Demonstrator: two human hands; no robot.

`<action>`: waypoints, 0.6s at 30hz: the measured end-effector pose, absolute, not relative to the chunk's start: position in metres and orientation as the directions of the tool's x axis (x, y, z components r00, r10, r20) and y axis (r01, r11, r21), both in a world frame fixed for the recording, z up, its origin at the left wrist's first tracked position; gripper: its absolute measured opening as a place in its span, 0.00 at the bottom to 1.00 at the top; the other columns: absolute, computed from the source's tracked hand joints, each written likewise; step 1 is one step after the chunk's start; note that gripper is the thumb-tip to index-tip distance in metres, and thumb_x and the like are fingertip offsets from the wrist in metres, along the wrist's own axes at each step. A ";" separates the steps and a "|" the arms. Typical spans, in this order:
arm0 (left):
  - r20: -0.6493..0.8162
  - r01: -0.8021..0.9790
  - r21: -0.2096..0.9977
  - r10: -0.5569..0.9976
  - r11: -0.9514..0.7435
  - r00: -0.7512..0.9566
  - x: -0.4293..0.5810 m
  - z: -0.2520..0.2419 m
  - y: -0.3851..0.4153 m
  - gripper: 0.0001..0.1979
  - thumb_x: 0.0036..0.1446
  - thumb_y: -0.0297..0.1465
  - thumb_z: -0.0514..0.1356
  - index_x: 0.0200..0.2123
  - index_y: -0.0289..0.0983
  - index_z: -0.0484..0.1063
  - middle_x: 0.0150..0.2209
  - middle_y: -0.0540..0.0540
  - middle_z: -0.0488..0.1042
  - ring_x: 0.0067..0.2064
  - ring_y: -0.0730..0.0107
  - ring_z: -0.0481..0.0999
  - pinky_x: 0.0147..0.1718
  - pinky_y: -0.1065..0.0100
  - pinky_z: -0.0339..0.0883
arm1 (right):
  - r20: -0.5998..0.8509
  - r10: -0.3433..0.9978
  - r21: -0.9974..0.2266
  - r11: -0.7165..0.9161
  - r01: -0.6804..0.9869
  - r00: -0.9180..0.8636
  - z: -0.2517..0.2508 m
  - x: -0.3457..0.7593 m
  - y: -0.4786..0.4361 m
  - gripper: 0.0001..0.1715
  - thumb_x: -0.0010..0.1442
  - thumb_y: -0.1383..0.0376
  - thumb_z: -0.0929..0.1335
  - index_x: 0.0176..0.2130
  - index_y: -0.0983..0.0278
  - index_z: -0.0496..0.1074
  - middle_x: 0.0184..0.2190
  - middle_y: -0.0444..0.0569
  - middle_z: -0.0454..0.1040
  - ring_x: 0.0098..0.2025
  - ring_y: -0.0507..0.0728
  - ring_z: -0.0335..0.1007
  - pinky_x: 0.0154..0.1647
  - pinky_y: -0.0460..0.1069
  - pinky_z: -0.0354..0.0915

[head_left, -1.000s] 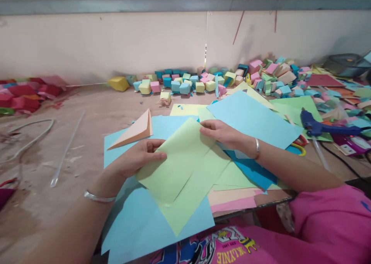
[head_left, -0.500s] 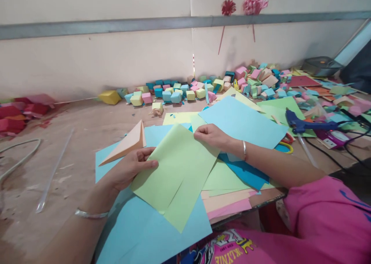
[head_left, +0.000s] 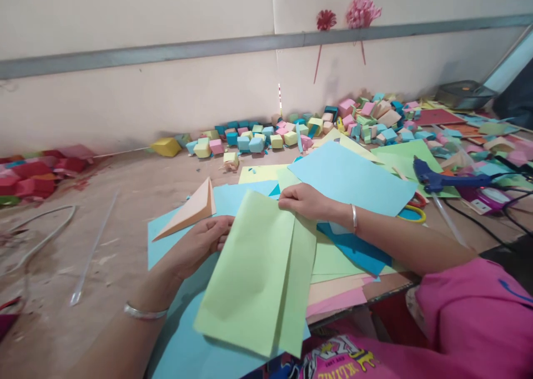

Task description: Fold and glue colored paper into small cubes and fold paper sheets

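Observation:
A light green sheet of paper, folded over with a strip of its lower layer showing at the right, hangs between my hands. My left hand is closed at its left edge, fingers partly behind the paper. At the upper right edge, my right hand pinches it. Beneath lie light blue sheets. Just beyond my left hand rests a folded peach paper. A large light blue sheet lies past my right hand, with a darker blue piece under my right forearm.
Small coloured paper boxes line the wall, heaped higher at the right. Red and pink ones sit at the left. A blue glue gun with cables and yellow-handled scissors lie right. A clear glue stick lies left.
The green paper has turned from a diagonal position to nearly upright and come lower, its folded flap now facing me. Both hands keep hold; the left fingers have slipped further behind it.

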State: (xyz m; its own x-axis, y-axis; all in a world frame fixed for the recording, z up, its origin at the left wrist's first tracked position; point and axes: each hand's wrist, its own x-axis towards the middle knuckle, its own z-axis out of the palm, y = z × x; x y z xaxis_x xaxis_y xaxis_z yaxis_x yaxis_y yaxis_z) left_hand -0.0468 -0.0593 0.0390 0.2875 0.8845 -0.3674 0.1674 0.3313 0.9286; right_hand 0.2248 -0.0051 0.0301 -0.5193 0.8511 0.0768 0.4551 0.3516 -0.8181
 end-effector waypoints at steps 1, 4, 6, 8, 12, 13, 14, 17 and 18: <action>-0.355 0.152 0.934 0.883 0.323 0.305 -0.046 0.039 -0.060 0.28 0.50 0.52 0.64 0.44 0.34 0.77 0.35 0.41 0.79 0.32 0.66 0.76 0.29 0.69 0.70 | 0.085 0.834 -0.805 0.380 0.456 -0.545 0.033 0.223 -0.009 0.13 0.57 0.63 0.64 0.23 0.65 0.65 0.22 0.41 0.65 0.27 0.49 0.58 0.30 0.45 0.52; -0.285 0.100 0.959 0.900 0.267 0.331 -0.044 0.038 -0.061 0.30 0.50 0.55 0.62 0.45 0.36 0.76 0.42 0.39 0.78 0.39 0.62 0.76 0.35 0.68 0.69 | 0.114 0.789 -0.762 0.459 0.457 -0.603 0.039 0.219 -0.022 0.10 0.58 0.67 0.64 0.25 0.65 0.67 0.24 0.43 0.69 0.29 0.50 0.62 0.32 0.45 0.54; -0.212 0.080 0.977 0.918 0.197 0.336 -0.044 0.039 -0.063 0.33 0.50 0.57 0.60 0.46 0.36 0.75 0.45 0.37 0.77 0.43 0.60 0.76 0.37 0.67 0.69 | 0.144 0.770 -0.728 0.508 0.461 -0.621 0.039 0.216 -0.028 0.11 0.60 0.67 0.64 0.25 0.65 0.67 0.24 0.44 0.69 0.28 0.49 0.61 0.31 0.44 0.53; -0.173 0.092 0.984 0.923 0.151 0.343 -0.044 0.041 -0.067 0.35 0.50 0.59 0.58 0.47 0.36 0.75 0.45 0.37 0.77 0.44 0.58 0.75 0.38 0.66 0.69 | 0.173 0.750 -0.686 0.556 0.469 -0.638 0.039 0.213 -0.033 0.12 0.61 0.67 0.63 0.26 0.65 0.67 0.24 0.44 0.69 0.27 0.49 0.61 0.30 0.44 0.52; -0.180 0.157 0.978 0.940 0.139 0.288 -0.039 0.045 -0.074 0.31 0.47 0.55 0.64 0.43 0.36 0.76 0.38 0.41 0.78 0.38 0.61 0.76 0.34 0.67 0.68 | 0.182 0.714 -0.603 0.624 0.497 -0.676 0.040 0.207 -0.040 0.13 0.63 0.67 0.63 0.26 0.66 0.67 0.24 0.45 0.70 0.27 0.50 0.60 0.30 0.45 0.51; -0.190 0.177 0.973 0.947 0.147 0.257 -0.037 0.045 -0.075 0.27 0.47 0.52 0.65 0.41 0.36 0.76 0.35 0.43 0.78 0.35 0.64 0.75 0.32 0.69 0.67 | 0.178 0.709 -0.589 0.632 0.503 -0.682 0.041 0.206 -0.042 0.14 0.63 0.67 0.63 0.26 0.66 0.67 0.25 0.46 0.70 0.27 0.50 0.60 0.30 0.45 0.51; -0.202 0.195 0.968 0.954 0.160 0.220 -0.036 0.045 -0.076 0.24 0.48 0.50 0.66 0.38 0.35 0.76 0.32 0.45 0.77 0.32 0.67 0.74 0.29 0.70 0.66 | 0.175 0.707 -0.580 0.637 0.508 -0.686 0.041 0.205 -0.043 0.14 0.64 0.67 0.63 0.26 0.66 0.67 0.25 0.46 0.71 0.27 0.50 0.60 0.30 0.45 0.51; -0.238 0.216 0.954 0.963 0.208 0.124 -0.031 0.044 -0.077 0.18 0.50 0.45 0.66 0.31 0.34 0.75 0.26 0.49 0.73 0.26 0.74 0.69 0.23 0.74 0.60 | 0.177 0.700 -0.566 0.647 0.510 -0.692 0.040 0.205 -0.043 0.13 0.64 0.67 0.63 0.28 0.66 0.68 0.26 0.47 0.72 0.28 0.51 0.62 0.30 0.45 0.51; -0.247 0.214 0.952 0.963 0.220 0.110 -0.030 0.044 -0.077 0.18 0.51 0.44 0.66 0.30 0.34 0.75 0.26 0.49 0.72 0.25 0.75 0.68 0.23 0.74 0.59 | 0.178 0.697 -0.565 0.650 0.508 -0.694 0.039 0.205 -0.043 0.13 0.64 0.67 0.63 0.28 0.66 0.69 0.27 0.48 0.73 0.28 0.51 0.62 0.30 0.45 0.51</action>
